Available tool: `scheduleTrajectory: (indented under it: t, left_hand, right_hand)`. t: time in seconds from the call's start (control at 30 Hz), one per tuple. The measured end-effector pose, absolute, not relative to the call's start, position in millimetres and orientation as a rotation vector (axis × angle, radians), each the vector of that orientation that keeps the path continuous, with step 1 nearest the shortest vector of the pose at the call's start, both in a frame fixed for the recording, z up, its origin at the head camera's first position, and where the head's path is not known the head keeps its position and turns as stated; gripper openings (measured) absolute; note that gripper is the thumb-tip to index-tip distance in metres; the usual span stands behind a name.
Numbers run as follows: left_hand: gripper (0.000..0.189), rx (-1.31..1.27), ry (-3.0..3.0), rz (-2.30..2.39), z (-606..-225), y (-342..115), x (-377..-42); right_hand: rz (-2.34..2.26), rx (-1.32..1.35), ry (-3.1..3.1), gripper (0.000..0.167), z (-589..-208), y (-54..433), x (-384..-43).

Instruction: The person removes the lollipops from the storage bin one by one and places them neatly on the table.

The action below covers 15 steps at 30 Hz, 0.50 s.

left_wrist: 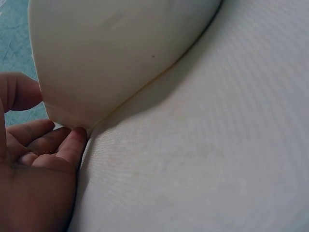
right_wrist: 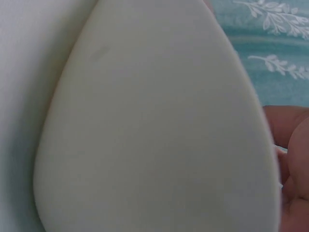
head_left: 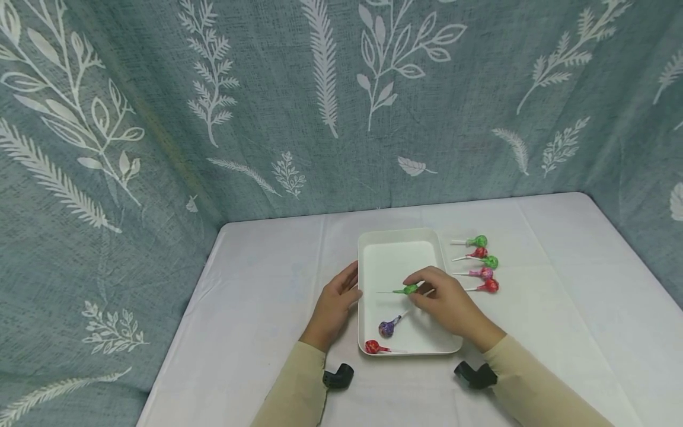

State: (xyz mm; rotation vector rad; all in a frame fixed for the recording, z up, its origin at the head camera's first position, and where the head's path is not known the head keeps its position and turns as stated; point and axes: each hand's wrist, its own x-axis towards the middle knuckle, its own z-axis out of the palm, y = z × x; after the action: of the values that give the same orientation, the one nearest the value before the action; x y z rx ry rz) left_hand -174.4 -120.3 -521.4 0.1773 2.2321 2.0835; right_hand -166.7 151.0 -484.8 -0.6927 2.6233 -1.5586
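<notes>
In the head view my right hand (head_left: 444, 298) pinches a green-wrapped lollipop (head_left: 409, 289) by its candy end, over the white tray (head_left: 452, 346); its thin stick points left. Below it in the tray lie a purple lollipop (head_left: 386, 328) and, near the front left corner, a red lollipop (head_left: 372, 346). My left hand (head_left: 332, 307) rests at the tray's left side, thumb and fingertips touching the outer wall (left_wrist: 120, 53) and rim. The right wrist view shows the tray's outer wall (right_wrist: 154, 125) and part of the right hand (right_wrist: 294, 159); the lollipop is hidden there.
Right of the tray several lollipops lie in a column on the white cloth: a green one (head_left: 480, 241), a red one (head_left: 480, 252), another green one (head_left: 491, 262), a pink one (head_left: 485, 273) and another red one (head_left: 491, 286). A patterned curtain (head_left: 256, 107) hangs behind the table.
</notes>
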Motion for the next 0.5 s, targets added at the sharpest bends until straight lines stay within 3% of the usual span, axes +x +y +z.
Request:
scheduleTrajectory:
  t: [0.5]
  left_hand:
    - [0.066,0.178,2.206,2.116,-525.2,-120.6,-175.1]
  right_hand:
    - [-1.573,-0.580,2.672,0.019,-478.9,166.8,-167.3]
